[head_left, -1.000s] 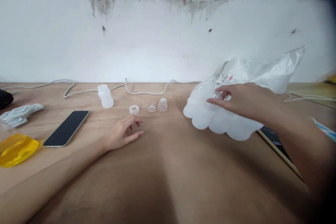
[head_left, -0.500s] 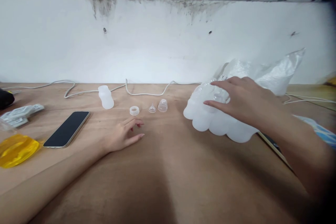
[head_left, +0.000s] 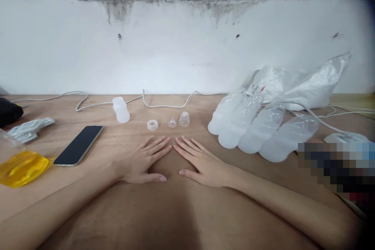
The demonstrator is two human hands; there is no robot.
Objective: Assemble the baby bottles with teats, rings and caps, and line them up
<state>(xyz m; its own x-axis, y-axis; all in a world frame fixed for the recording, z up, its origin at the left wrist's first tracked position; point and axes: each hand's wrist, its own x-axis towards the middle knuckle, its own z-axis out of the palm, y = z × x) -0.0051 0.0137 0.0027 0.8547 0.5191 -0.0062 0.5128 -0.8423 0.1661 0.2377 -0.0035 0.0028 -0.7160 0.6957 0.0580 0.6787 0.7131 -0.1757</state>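
My left hand [head_left: 146, 161] lies flat on the wooden table [head_left: 140, 218], fingers spread, holding nothing. Facing it, my right hand [head_left: 202, 163] also rests flat with its fingers apart. Just beyond the fingertips stand a clear ring collar [head_left: 152, 125], a clear bottle nipple [head_left: 172, 122] and a clear dome cap [head_left: 184, 119] in a row. Farther left a frosted white baby bottle body [head_left: 121, 110] stands upright. To the right of my right hand, several complete-looking frosted bottles [head_left: 252, 133] lie side by side, their bases toward me.
A phone [head_left: 78, 145] lies at left, beside a yellow liquid-filled bag [head_left: 25, 168] and some white packets [head_left: 31, 129]. Plastic bags [head_left: 304, 84] lean on the wall at back right. A white cable [head_left: 164, 106] runs along the wall. A pixelated patch hides the right edge.
My right hand has left the frosted bottles and come down flat on the table. My left hand has flattened and spread its fingers.
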